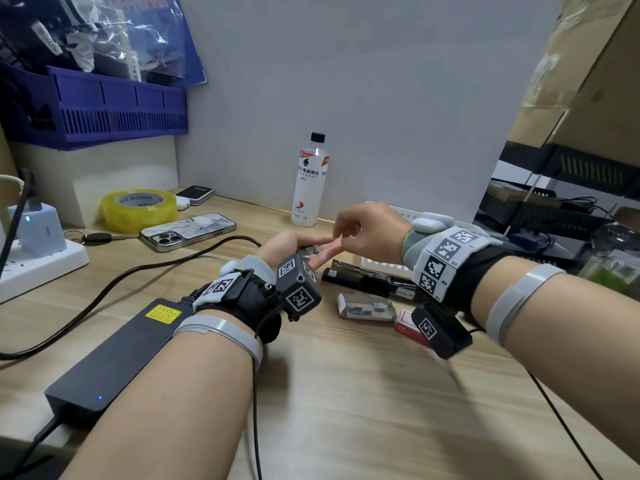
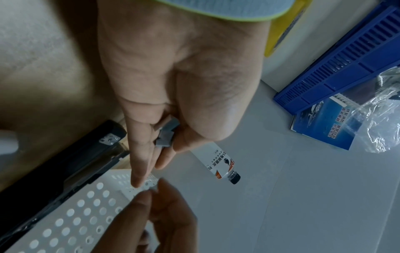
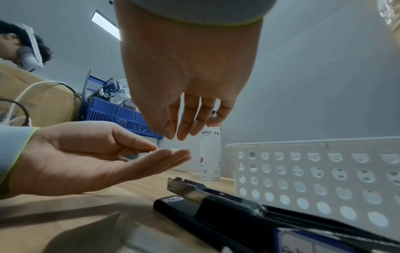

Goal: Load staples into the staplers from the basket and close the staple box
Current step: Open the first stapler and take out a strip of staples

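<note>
My left hand (image 1: 294,247) is held palm-up above the desk, thumb pinning short grey staple strips (image 1: 310,251) against the fingers; in the left wrist view the staples (image 2: 166,134) lie between thumb and fingers of that hand (image 2: 173,85). My right hand (image 1: 360,230) hovers just above the left fingertips, thumb and forefinger tips close together with nothing visible between them (image 3: 174,137). The black stapler (image 1: 367,281) lies opened on the desk in front of the white perforated basket (image 1: 388,266). The clear staple box tray (image 1: 367,306) lies open next to its red sleeve (image 1: 407,327).
A drink bottle (image 1: 309,181) stands at the wall behind my hands. A phone (image 1: 188,231), a yellow tape roll (image 1: 138,209) and a power strip (image 1: 45,261) sit to the left. A grey power brick (image 1: 114,355) with its cable lies under my left forearm. Black shelves (image 1: 561,202) stand at the right.
</note>
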The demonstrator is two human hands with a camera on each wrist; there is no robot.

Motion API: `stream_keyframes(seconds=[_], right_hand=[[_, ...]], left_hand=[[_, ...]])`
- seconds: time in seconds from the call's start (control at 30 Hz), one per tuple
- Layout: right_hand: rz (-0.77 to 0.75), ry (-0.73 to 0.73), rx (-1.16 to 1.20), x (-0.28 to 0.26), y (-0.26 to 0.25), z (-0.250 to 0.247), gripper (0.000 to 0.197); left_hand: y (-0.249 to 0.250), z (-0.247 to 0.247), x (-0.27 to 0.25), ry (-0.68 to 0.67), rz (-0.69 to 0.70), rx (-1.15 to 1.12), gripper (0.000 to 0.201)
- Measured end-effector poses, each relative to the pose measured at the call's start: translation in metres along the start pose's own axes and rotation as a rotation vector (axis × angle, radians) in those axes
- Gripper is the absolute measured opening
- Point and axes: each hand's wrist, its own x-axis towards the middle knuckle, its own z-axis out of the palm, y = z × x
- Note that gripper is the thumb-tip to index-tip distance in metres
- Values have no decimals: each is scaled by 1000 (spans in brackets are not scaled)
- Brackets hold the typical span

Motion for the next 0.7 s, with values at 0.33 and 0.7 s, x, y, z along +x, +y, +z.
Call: stream_keyframes(seconds=[0.33,0.7], right_hand=[[172,-80,51,11,-12,14,17],[245,-85,160,10,-16,14,6]], left_hand=[[-6,-4,10,52,33,249,32],[3,-13,17,-30,-1,343,49]])
